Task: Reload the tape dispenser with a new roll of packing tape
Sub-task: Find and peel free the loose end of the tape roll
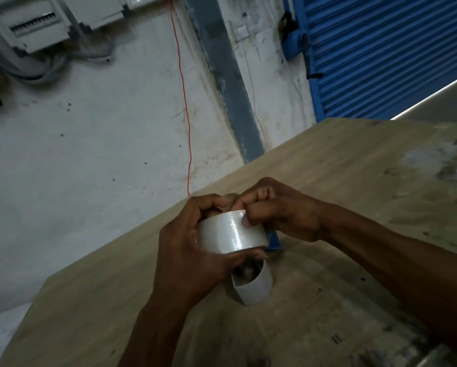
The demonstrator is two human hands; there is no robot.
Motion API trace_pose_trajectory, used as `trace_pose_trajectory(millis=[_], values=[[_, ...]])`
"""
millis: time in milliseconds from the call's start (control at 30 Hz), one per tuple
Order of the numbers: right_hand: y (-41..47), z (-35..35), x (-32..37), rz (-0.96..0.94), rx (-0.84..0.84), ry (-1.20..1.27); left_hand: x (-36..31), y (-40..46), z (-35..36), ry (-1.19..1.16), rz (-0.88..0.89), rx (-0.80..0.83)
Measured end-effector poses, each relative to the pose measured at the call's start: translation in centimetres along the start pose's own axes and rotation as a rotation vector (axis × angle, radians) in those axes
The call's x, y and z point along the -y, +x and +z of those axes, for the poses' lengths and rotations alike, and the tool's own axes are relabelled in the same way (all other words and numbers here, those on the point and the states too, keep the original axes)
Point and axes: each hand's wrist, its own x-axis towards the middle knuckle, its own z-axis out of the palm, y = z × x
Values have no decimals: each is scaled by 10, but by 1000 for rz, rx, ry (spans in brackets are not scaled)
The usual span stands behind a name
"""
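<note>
Both hands curl round the tape roll point(231, 233): left hand point(187, 250) cradling, right hand point(277, 207) pinching its edge.

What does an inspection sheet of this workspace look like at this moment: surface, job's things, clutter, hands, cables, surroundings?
Surface: wooden table, stained and scuffed, dark marks toward the near edge.
Job's things: tape roll, clear and glossy, held above the table; a second white roll or core stands on the table beneath it; a blue part, possibly the dispenser, is mostly hidden behind the hands.
Clutter: crumpled clear film at the right edge.
Hands: left hand grips the tape roll; right hand pinches at its top edge.
Cables: red wire down the wall; grey cables under a wall box.
Surroundings: marked white wall, blue shutter.
</note>
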Motion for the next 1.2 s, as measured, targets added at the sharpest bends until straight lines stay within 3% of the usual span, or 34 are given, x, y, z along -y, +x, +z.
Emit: trace_pose_trajectory(millis=[133,467,1000,1200], values=[[-1,-4,-10,23,38,167,1,2,-1,-28,-11,-8],[-3,-3,-18,5,17,236,3,1,2,-5,7,-1],[-7,-8,-19,11,38,254,9,2,3,-62,-26,-55],[-7,-5,-16,-17,-59,197,7,3,5,-33,9,-22]])
